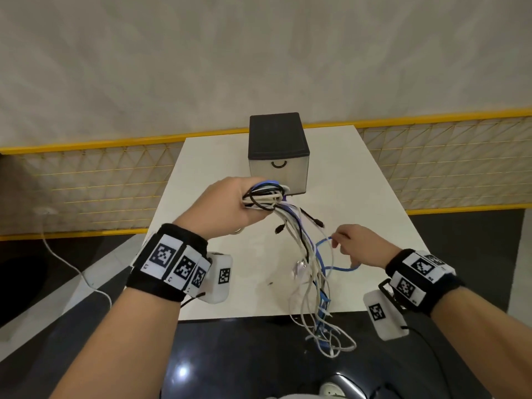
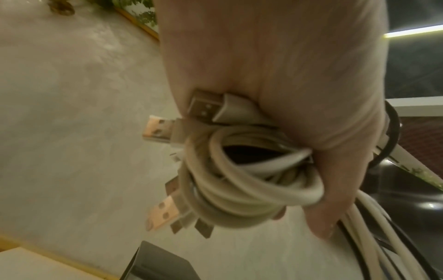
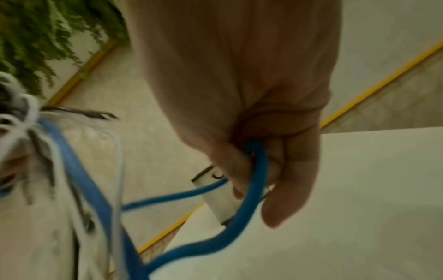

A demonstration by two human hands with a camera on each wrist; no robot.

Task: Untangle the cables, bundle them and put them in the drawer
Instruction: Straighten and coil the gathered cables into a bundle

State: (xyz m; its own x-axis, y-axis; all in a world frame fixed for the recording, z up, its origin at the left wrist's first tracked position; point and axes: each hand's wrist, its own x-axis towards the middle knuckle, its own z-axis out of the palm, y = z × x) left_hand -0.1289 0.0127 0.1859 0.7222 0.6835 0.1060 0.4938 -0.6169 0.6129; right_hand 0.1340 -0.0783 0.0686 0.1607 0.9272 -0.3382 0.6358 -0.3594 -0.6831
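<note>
Materials as I read them from the feeds. White cables [image 2: 242, 191]: smooth rubbery plastic jacket, matt, slightly off-white. Their USB plugs [image 2: 159, 129]: bright stamped metal shells, some with a coppery sheen (may be the lighting). Blue cable [image 3: 257, 170]: smooth plastic sheath, low gloss. Black cables [image 1: 305, 216]: thin, smooth, dark plastic. Drawer box [image 1: 275, 133]: matt black plastic top, faintly textured; drawer front [image 1: 277, 174] translucent frosted plastic with a black handle. Table [image 1: 359, 197]: smooth white laminate, satin finish. Floor [image 1: 230, 358]: dark, glossy, reflecting a lamp. Wristbands [image 1: 169, 263]: black cloth carrying matt printed marker tags. Fence [image 1: 86, 180]: yellow painted wire mesh.
</note>
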